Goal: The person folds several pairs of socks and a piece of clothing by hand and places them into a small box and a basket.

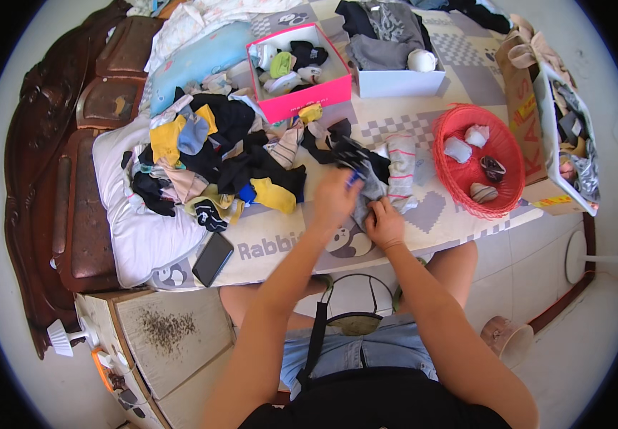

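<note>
My left hand (338, 195) is closed on a dark patterned sock (353, 153) with some blue on it, blurred by motion. Beside it, my right hand (385, 222) pinches a grey sock (374, 189) against the bed. A white sock with pink stripes (400, 166) lies just beyond my right hand. Left of my hands spreads a heap of loose socks (223, 155) in black, yellow, blue and beige. A red woven basket (518, 161) to the right holds several rolled socks (483, 192).
A pink-edged box (309, 103) with balled socks and a white box (402, 83) of folded dark clothing stand at the back. A filled cardboard box (526, 118) is at the right. A phone (213, 259) lies near the bed's front edge, beside a white pillow (126, 214).
</note>
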Demonstrator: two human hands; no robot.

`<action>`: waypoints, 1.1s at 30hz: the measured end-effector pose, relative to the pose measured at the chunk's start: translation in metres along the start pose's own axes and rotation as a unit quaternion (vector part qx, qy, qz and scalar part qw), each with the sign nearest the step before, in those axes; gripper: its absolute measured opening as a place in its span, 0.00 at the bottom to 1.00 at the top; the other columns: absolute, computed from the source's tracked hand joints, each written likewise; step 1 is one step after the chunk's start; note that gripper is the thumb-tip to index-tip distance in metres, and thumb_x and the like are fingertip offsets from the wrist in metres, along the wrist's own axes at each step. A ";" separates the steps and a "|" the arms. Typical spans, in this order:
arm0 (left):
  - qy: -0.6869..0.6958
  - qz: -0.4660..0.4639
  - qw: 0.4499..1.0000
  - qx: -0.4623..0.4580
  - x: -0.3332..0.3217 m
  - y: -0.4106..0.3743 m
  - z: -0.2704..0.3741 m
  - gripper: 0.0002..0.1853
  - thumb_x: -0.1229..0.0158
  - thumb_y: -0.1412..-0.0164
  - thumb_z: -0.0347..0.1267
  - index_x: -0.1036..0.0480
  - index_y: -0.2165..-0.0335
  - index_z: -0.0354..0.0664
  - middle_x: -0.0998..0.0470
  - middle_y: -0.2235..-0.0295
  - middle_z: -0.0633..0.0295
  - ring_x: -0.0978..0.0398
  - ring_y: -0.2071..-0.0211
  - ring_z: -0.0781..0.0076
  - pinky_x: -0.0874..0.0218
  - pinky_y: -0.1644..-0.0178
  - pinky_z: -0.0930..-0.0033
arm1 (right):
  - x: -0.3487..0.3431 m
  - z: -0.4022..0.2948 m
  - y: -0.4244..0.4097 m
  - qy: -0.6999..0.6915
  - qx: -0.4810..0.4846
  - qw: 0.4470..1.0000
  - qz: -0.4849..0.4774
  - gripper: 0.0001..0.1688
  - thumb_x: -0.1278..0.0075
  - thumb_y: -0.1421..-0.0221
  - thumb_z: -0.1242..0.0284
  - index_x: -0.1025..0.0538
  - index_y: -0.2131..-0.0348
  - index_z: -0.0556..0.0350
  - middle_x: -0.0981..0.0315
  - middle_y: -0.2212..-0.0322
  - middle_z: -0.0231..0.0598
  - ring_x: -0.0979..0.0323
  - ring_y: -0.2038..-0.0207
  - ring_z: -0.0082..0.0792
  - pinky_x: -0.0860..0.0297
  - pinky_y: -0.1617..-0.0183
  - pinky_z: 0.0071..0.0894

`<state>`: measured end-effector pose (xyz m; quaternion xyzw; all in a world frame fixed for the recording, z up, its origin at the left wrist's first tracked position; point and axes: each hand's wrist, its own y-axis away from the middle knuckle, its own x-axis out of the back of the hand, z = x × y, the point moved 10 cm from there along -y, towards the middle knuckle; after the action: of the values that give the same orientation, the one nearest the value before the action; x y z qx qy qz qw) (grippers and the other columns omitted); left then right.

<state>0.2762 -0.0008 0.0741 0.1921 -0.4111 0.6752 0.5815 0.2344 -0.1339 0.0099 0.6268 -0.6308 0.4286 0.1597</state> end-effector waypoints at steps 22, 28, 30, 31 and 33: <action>-0.212 -0.016 0.977 -0.019 0.086 0.038 -0.064 0.10 0.39 0.55 0.33 0.26 0.72 0.39 0.42 0.43 0.60 0.31 0.60 0.56 0.36 0.60 0.64 | 0.001 0.001 0.000 0.031 -0.001 1.000 0.001 0.14 0.50 0.62 0.70 0.32 0.71 0.57 0.35 0.68 0.43 0.31 0.72 0.47 0.33 0.70 0.44; -0.177 -0.095 0.971 0.130 0.058 0.025 -0.102 0.14 0.41 0.51 0.35 0.27 0.68 0.36 0.37 0.48 0.56 0.28 0.61 0.51 0.36 0.58 0.61 | -0.005 0.003 0.001 0.042 -0.009 0.999 -0.028 0.15 0.50 0.62 0.70 0.31 0.70 0.58 0.35 0.67 0.43 0.31 0.72 0.47 0.32 0.69 0.43; -0.183 -0.090 0.966 0.160 0.055 0.031 -0.116 0.16 0.42 0.49 0.36 0.27 0.64 0.36 0.33 0.54 0.55 0.29 0.61 0.50 0.37 0.57 0.61 | -0.004 0.001 0.001 0.041 -0.008 0.999 -0.028 0.15 0.49 0.61 0.70 0.31 0.70 0.58 0.35 0.67 0.43 0.31 0.72 0.47 0.32 0.69 0.43; -0.145 -0.071 0.976 0.148 0.058 0.032 -0.111 0.16 0.42 0.49 0.36 0.27 0.64 0.35 0.32 0.55 0.55 0.29 0.61 0.50 0.37 0.57 0.62 | -0.004 0.002 0.002 0.035 -0.006 0.999 -0.019 0.16 0.49 0.61 0.70 0.31 0.69 0.58 0.35 0.67 0.43 0.31 0.72 0.47 0.32 0.69 0.43; -0.070 -0.035 0.989 0.125 0.067 0.036 -0.096 0.17 0.42 0.50 0.35 0.28 0.64 0.33 0.30 0.57 0.54 0.29 0.62 0.51 0.37 0.57 0.65 | -0.001 0.002 0.002 0.026 -0.005 1.000 -0.007 0.16 0.49 0.61 0.70 0.31 0.69 0.57 0.35 0.67 0.43 0.31 0.72 0.47 0.32 0.69 0.43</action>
<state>0.2467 0.1166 0.0546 0.3246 -0.3558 0.6853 0.5462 0.2331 -0.1355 0.0074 0.6191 -0.6237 0.4410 0.1823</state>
